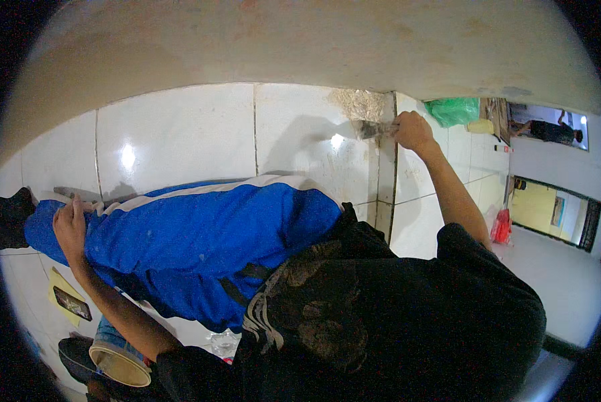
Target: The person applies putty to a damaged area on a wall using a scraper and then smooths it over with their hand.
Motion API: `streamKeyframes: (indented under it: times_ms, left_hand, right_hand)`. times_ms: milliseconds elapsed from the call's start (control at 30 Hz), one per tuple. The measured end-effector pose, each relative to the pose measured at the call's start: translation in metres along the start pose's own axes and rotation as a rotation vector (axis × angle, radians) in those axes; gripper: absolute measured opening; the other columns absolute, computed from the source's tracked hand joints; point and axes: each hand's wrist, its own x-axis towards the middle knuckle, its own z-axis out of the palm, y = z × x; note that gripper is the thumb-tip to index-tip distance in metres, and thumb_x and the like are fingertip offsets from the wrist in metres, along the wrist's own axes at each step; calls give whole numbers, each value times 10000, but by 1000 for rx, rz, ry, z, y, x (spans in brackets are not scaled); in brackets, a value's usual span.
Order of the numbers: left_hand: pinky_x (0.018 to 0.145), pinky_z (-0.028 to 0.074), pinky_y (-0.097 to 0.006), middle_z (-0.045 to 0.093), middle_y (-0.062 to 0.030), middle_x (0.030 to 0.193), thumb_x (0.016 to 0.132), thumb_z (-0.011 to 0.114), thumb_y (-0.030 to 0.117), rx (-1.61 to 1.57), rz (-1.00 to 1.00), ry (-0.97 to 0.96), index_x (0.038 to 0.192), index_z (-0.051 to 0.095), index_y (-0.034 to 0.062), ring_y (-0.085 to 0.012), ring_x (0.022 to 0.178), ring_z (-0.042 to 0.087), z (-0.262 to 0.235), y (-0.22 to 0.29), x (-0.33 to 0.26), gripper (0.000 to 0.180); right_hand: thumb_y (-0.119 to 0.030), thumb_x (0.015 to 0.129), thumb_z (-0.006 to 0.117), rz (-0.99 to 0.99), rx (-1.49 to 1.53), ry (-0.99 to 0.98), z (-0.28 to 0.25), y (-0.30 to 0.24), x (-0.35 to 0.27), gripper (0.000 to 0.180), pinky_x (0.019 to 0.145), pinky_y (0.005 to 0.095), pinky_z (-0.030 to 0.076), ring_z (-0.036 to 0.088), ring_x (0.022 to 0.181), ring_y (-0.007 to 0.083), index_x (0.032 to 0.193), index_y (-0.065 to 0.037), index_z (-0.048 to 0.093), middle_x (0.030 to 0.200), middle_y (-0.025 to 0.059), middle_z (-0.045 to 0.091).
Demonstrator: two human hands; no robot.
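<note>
My right hand (413, 130) is stretched forward and shut on a small scraper (370, 128). Its blade lies against the white floor tile (180, 134), just below a rough patch of pale mortar (360, 104) at the foot of the wall (300, 47). My left hand (69, 226) rests on my outstretched leg in blue trousers (200, 248) near the ankle, fingers loosely spread, holding nothing that I can see. A black-socked foot (9, 214) ends that leg at the far left.
A yellow sheet with a dark phone (69, 301) lies by my left arm. Beside it stands a blue container with a tan rim (119, 365). At the right are a green bag (453, 110), a red bag (501, 226), and another person (548, 130) in a doorway.
</note>
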Motion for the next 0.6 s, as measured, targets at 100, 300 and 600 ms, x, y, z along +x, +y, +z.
streamKeyframes:
  times_ms: [100, 300, 600]
  left_hand:
    - [787, 469, -486, 662, -210, 789, 1028, 518, 277, 47, 24, 27, 852, 685, -38, -406, 781, 618, -1, -11, -6, 398]
    - [857, 470, -466, 716, -192, 920, 1033, 510, 288, -61, -126, -93, 946, 719, -20, -370, 901, 646, 2, -23, -10, 382]
    - [827, 497, -476, 724, -203, 909, 1051, 475, 305, -18, -150, -76, 943, 716, -53, -396, 853, 663, -1, -7, -3, 445]
  right_hand:
    - [-248, 770, 757, -50, 4, 48, -23, -23, -12, 296, 795, 447, 566, 706, 863, 378, 1010, -79, 788, 918, 228, 726]
    - [-353, 799, 760, -519, 308, -327, -21, -107, -38, 329, 845, 447, 564, 703, 909, 352, 1013, -104, 779, 1002, 169, 737]
    - [-231, 773, 706, -329, -98, -415, 34, 24, -3, 255, 859, 477, 568, 703, 912, 399, 926, -31, 740, 932, 218, 714]
